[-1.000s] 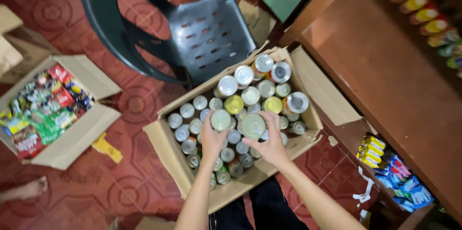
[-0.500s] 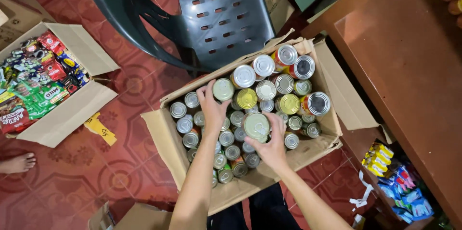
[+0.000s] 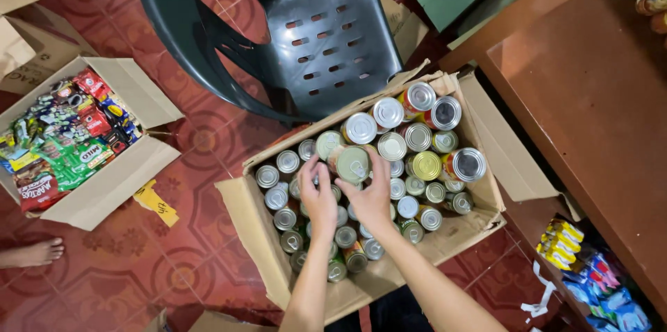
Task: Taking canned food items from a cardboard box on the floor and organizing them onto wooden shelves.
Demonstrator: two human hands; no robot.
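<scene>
Cardboard box (image 3: 458, 235) packed with tins sits on the red tile floor. We have both hands over it: right hand (image 3: 372, 196) grips a green-labelled can (image 3: 351, 163) at centre, left hand (image 3: 319, 200) curls loosely beside it, touching nearby tins. Lifting step; next move likely needs a straight upward pull.

Cardboard box (image 3: 479, 224) of tin cans (image 3: 417, 136)

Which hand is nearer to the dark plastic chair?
Right. The right hand grips a can toward the far side of the cardboard box, just short of the chair. The left hand lies beside it, slightly farther back over the small cans.
</scene>
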